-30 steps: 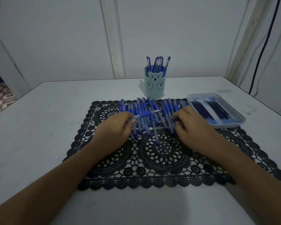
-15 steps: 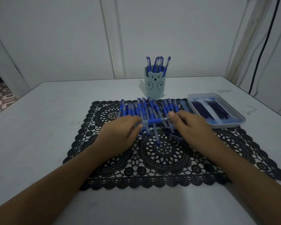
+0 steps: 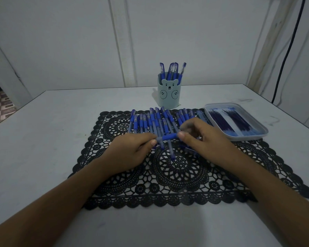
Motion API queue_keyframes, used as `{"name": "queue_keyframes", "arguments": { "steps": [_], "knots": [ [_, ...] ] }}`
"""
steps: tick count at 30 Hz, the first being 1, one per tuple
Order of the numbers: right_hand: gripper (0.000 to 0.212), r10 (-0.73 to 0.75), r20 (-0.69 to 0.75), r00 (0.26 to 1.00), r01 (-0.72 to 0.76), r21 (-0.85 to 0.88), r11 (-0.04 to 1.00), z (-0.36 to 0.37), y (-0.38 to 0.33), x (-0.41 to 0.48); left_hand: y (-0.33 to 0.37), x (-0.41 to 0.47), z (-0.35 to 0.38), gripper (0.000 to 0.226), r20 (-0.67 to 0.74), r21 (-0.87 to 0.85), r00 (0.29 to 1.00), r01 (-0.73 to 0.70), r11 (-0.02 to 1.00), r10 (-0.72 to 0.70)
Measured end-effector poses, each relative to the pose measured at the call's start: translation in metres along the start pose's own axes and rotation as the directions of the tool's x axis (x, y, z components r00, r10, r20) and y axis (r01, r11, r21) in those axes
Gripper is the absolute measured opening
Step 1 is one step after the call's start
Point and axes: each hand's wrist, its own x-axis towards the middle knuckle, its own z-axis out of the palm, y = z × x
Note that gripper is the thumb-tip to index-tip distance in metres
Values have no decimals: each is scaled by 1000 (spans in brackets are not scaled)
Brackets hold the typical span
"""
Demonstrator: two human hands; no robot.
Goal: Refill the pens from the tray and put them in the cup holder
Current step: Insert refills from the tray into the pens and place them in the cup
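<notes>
Opening a pen (image 3: 168,137), likely: pinched crosswise between left grip (image 3: 130,154) and right grip (image 3: 205,139). Next: twist apart, take refill (image 3: 227,122) from tray (image 3: 246,139).

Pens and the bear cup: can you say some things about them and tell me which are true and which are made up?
1. The left hand and the right hand hold one pen between them. True.
2. The bear cup is empty. False: several pens stand in it.
3. The tray lies to the right of the row of pens. True.
4. The bear cup stands in the middle of the black mat. False: it stands on the table, behind the mat.
</notes>
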Motion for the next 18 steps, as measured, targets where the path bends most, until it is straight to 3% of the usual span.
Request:
{"name": "queue_keyframes", "arguments": {
  "steps": [3,9,11,14,16,18],
  "knots": [
    [23,2,3,1000,-1,-77,997,1,1,1,-1,-1,0,32,-28,58,999,-26,998,27],
    [6,1,10,1000,-1,10,1000,-1,3,1,2,-1,0,28,-73,83,996,-45,996,51],
    [17,9,5,1000,-9,-48,999,-1,2,2,1,-1,0,28,-69,87,996,-44,995,50],
    [7,-6,39,999,8,-56,998,-2,1,1,1,-1,1,27,-75,84,996,-43,996,50],
    [20,-8,24,1000,9,-23,1000,-1,2,0,2,-1,0,27,-92,82,995,-40,996,48],
    [9,32,-6,999,-32,-42,999,0,1,1,2,-1,0,27,-93,84,994,-43,996,51]
  ]
}}
